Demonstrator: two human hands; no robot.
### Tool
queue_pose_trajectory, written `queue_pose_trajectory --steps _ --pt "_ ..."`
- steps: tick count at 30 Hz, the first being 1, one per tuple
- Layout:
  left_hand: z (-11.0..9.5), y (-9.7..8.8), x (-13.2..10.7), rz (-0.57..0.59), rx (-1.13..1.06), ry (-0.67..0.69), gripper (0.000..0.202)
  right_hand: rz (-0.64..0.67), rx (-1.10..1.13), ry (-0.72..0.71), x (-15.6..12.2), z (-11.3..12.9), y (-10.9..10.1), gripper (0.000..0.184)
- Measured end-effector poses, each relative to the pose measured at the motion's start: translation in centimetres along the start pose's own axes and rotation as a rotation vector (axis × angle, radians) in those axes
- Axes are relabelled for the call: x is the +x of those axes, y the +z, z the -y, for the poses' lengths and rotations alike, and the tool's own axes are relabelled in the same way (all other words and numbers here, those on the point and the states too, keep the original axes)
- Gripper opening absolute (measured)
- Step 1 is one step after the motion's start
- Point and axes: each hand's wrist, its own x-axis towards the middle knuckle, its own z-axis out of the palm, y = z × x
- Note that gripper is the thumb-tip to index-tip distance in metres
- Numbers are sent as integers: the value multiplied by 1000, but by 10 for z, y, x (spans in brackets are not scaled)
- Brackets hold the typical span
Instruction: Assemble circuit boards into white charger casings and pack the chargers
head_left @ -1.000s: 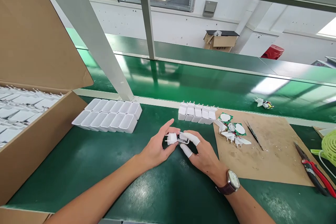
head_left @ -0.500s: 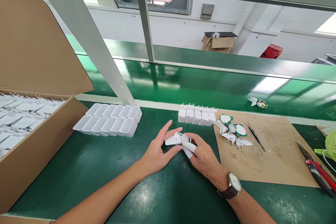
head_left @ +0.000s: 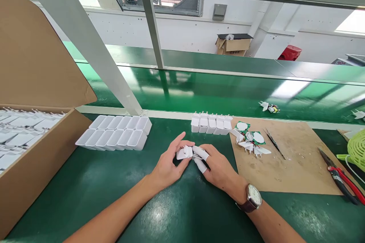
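My left hand (head_left: 169, 164) and my right hand (head_left: 217, 167) meet over the green bench, both closed on a small white plug adapter (head_left: 184, 153). The left fingers pinch its white shell. White finger cots cover my right thumb and forefinger, which grip its inner end. A wristwatch (head_left: 252, 198) is on my right wrist. Just behind the hands stands a row of white plug housings (head_left: 211, 123) with pins up. To the right, loose plug parts and round green circuit boards (head_left: 251, 141) lie on a brown board (head_left: 288, 159).
Two rows of empty white shells (head_left: 115, 133) lie at the left. An open cardboard box (head_left: 31, 148) of white parts is at the far left. Tweezers (head_left: 274, 143), red-handled cutters (head_left: 343, 180) and a green fan (head_left: 357, 152) are at the right. A green conveyor (head_left: 228, 91) runs behind.
My left fingers have folded down round the adapter, which has turned in my hands. The view has shifted slightly right and down.
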Motion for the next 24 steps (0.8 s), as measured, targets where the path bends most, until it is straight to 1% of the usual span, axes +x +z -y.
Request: queue_pose_trajectory --steps 2,6,10,12,14,16,18,20,22,24 --pt "0 0 0 1 15 2 73 -5 -3 -23 0 -1 -1 40" --pt "0 -1 1 14 35 -3 75 -105 95 -20 -2 -5 -5 36" --pt "0 -3 1 17 61 -2 75 -93 122 -23 -3 -7 -9 26" --pt "1 -3 1 17 76 -1 76 -93 124 36 -4 -6 -11 30" --pt "2 -3 1 16 83 -1 75 -108 144 127 -4 -4 -12 37" --pt "3 -3 1 19 81 -2 75 -120 176 173 -4 -3 -13 45" --pt "3 -3 1 26 72 -3 75 -94 201 134 -4 -3 -11 48" --pt "2 -2 2 31 54 0 73 -58 228 69 -3 -4 -7 43" --pt "0 -2 3 37 32 18 81 -65 336 68 -2 -5 -2 35" --pt "-2 -2 5 48 53 55 103 -141 580 185 0 -5 1 28"
